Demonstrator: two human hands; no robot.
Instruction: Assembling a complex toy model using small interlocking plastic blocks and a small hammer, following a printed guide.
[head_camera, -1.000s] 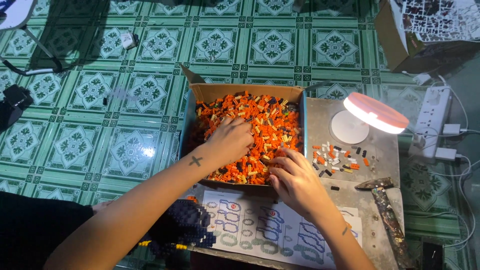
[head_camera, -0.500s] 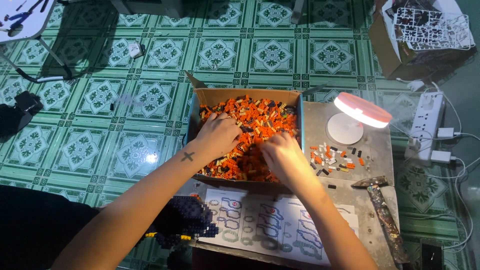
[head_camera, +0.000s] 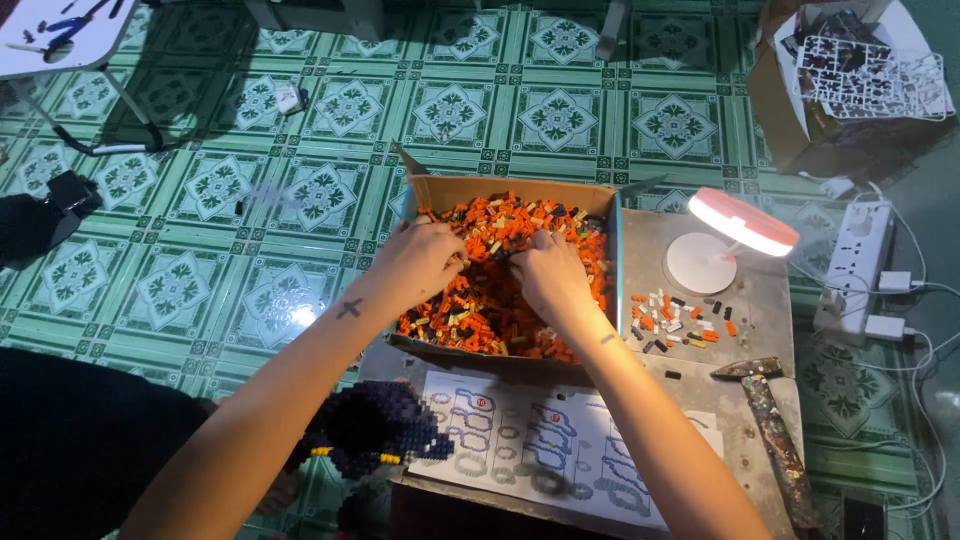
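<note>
Sitting at the far left, one dark blue brick-built model (head_camera: 365, 432), half over the tabletop (head_camera: 770, 300) edge beside one printed instruction sheet (head_camera: 540, 455). Digging into one open cardboard box (head_camera: 500, 190) heaped with small building bricks (head_camera: 485, 305), mostly orange with black and cream mixed in, too many for counting. Resting on the pile, left hand (head_camera: 420, 265) with fingers curled down among the pieces; hard telling whether anything is pinched, since the fingertips are buried. Working just beside it, right hand (head_camera: 545, 280), fingers likewise bent into the heap, grip not showing. Sifting well probably meaning raking shallowly, spreading pieces thin, keeping both hands inside the box walls to avoid spilling bricks onto the green tiled floor (head_camera: 200, 200). Lying further right, one small sorted scatter of bricks (head_camera: 675, 320) on the grey surface, near one round white desk lamp (head_camera: 735, 235) with its pink-lit head tilted. Resting below that, one rusty hammer (head_camera: 770, 420). Sitting at the far right, one white power strip (head_camera: 855, 250) with two plugs attached.
</note>
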